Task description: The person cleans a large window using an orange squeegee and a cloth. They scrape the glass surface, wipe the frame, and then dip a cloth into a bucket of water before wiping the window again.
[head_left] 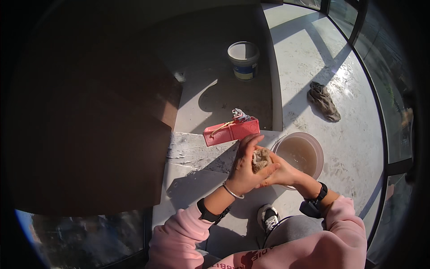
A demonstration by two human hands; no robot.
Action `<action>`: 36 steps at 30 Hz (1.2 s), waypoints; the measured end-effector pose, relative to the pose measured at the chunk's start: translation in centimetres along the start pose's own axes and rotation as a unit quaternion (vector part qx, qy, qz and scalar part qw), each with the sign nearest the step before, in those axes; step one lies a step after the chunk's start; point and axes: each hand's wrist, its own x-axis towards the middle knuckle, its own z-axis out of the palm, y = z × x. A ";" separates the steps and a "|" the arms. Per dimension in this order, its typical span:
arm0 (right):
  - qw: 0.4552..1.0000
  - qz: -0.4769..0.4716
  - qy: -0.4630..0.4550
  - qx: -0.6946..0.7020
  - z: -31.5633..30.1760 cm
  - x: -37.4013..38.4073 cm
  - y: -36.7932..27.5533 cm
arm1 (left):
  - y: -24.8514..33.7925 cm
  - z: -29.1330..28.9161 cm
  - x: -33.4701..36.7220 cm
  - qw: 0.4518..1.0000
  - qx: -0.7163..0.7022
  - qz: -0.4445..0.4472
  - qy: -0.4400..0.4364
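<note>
Balled-up brownish rag (260,159) sits squeezed btwn both palms, right over the near edge of the basin. Left hand (245,168) wraps it from the left, fingers closed across the top; right hand (281,172) presses in from the right, clamped on the same wad. Just beside: pale basin (313,145) w/ murky water. Red tray (230,131) close behind, white bucket (243,59) further back, another rag (323,101) lying on the sunlit floor.

White bucket (243,58) at rear floor, blue-yellow label band (245,71) round lower wall

head-worn fisheye, looking down, close overhead
</note>
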 end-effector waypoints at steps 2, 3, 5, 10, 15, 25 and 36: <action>0.992 -0.060 -0.052 -0.100 3.1 2.7 -1.3 | 0.6 -6.3 -4.0 0.977 -0.153 -0.149 0.021; 0.993 -0.039 -0.091 -0.062 5.2 4.8 -1.5 | 0.9 -9.5 -5.8 0.957 -0.194 -0.216 -0.011; 0.969 0.132 -0.133 0.158 9.9 7.4 -1.3 | 2.2 -15.0 -10.4 0.946 -0.178 -0.272 -0.001; 0.868 0.292 -0.209 0.344 22.1 12.6 2.0 | 6.3 -22.5 -23.4 0.886 -0.115 -0.412 0.177; 0.832 0.361 -0.348 0.237 30.2 15.1 4.5 | 9.2 -24.9 -33.6 0.784 -0.139 -0.426 0.430; 0.884 0.378 -0.255 0.099 36.0 14.3 1.7 | 7.3 -28.4 -34.9 0.777 -0.417 -0.316 0.351; 0.885 0.136 -0.264 -0.358 34.6 11.9 -13.0 | 25.2 -31.5 -36.3 0.649 -0.089 -0.538 0.531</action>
